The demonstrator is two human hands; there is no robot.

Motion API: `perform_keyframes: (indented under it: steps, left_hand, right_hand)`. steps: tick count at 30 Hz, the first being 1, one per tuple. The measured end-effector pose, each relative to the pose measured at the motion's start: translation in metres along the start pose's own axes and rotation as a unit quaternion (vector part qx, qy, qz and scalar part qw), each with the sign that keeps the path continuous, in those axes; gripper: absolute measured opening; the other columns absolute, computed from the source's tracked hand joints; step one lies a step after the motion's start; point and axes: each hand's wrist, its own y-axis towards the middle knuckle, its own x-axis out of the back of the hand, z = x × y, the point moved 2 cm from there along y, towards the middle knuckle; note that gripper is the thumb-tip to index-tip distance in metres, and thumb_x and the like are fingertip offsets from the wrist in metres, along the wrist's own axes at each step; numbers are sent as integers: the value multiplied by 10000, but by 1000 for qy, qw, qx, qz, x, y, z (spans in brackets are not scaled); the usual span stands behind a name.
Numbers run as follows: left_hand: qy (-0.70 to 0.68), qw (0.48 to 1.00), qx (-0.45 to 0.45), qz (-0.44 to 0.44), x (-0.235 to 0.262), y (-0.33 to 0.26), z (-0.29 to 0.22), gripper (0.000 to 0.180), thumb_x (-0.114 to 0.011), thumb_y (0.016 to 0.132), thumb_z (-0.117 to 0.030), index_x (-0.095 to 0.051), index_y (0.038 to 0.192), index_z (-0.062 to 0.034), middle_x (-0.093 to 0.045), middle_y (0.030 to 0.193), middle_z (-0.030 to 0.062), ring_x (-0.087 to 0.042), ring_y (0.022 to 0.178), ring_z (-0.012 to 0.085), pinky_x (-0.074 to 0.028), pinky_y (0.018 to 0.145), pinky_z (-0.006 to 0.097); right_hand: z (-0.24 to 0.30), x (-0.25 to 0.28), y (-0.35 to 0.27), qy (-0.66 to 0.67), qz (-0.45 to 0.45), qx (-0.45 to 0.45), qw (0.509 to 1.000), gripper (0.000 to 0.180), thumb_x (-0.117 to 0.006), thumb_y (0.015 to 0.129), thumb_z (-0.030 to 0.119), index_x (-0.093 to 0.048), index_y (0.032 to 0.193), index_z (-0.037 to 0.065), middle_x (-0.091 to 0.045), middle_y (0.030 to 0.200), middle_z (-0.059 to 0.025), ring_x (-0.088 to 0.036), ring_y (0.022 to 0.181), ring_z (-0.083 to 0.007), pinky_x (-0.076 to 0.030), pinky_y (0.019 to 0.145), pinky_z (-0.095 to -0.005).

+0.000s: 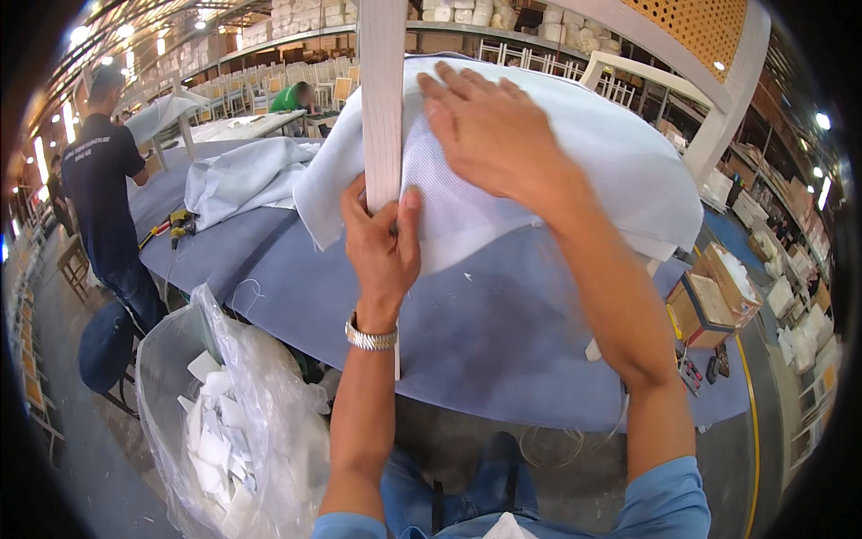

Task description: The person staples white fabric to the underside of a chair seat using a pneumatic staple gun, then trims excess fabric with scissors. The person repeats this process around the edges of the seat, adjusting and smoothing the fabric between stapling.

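A chair with a pale whitewashed wooden frame stands on the blue-grey covered table, its upright post (383, 99) in front of me and its woven cane panel (696, 27) at the upper right. White textured fabric (611, 157) is draped over the seat, its loose edge hanging down at the front. My left hand (384, 238) is closed at the lower part of the post, thumb on the right side and fingers on the left, pinching the fabric there. Slightly blurred, my right hand (489, 130) lies flat on top of the fabric with its fingers extended.
More white fabric (242, 180) lies crumpled on the table (485, 332), near a yellow-black power tool (182, 225). A clear plastic bag (296, 422) of white scraps stands lower left. Boxes (705, 305) and hand tools (691, 373) sit at right. A co-worker (103, 180) stands at left.
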Motion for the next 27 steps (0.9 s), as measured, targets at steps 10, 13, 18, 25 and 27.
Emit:
perform_keyframes:
  steps: [10,13,18,25,27]
  left_hand:
    - [12,999,-25,-20,9,2,-1,340,-686,983,-253,-738,836,49,-602,1205,278,-592,1075,366,-477,886,401]
    - [7,999,-11,-39,11,1,0,334,-707,968,-256,-742,824,44,-609,1216,266,-601,1068,362,-487,862,396]
    - [-21,998,-3,-54,5,0,-2,328,-731,941,-265,-746,801,31,-614,1233,266,-628,1071,369,-517,854,418]
    - [87,996,-18,-13,19,-9,-3,293,-760,901,-275,-742,825,8,-606,1265,290,-621,1100,420,-524,878,468]
    - [144,989,-17,-16,42,-8,-13,255,-760,899,-253,-744,867,-1,-612,1251,289,-621,1092,418,-520,882,471]
  right_hand:
    - [10,-6,15,-5,-1,6,1000,506,-378,1034,322,-553,1431,61,-527,1507,-145,-523,1364,-339,-356,1150,-580]
    - [-4,10,27,62,131,66,987,649,-451,1001,472,-474,1496,52,-476,1544,-178,-466,1403,-396,-352,1177,-513]
    - [-12,6,59,145,240,124,952,1079,-670,732,774,-438,1531,87,-433,1554,-242,-414,1431,-435,-362,1182,-463]
    - [6,-13,53,214,154,117,958,922,-788,705,691,-630,1317,21,-663,1267,-261,-633,1198,-408,-489,1037,-432]
    - [12,-12,52,193,154,125,961,931,-787,704,697,-630,1313,10,-658,1269,-270,-629,1203,-413,-481,1046,-440]
